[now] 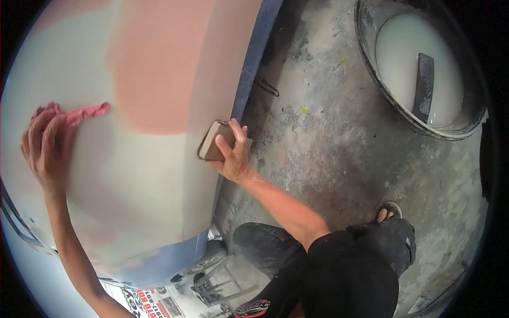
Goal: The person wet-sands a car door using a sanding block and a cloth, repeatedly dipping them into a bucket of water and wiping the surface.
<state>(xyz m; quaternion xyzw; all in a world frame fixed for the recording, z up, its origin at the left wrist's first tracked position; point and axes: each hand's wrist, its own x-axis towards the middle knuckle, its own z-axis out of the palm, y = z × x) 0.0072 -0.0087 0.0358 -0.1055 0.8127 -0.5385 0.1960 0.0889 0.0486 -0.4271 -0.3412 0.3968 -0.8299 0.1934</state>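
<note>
My left hand (45,146) is closed on a crumpled pink cloth (87,112), resting on the pale car body panel (148,185). One end of the cloth trails to the right of the fingers. My right hand (236,159) grips a sanding block (214,139) with a sheet wrapped around it, against the panel's right-hand side. The block is beige on top, and a dark edge of the sheet shows around it. Above and between the hands, a wide salmon-coloured patch (159,69) covers part of the pale coat.
A black-rimmed tub (371,71) of milky liquid stands on the stained concrete floor (323,138), far right, with a dark flat strip (424,87) in it. Near the bottom are a metal stand (214,289) and a printed banner (154,302). A dark hook-like piece (268,86) lies beside the panel.
</note>
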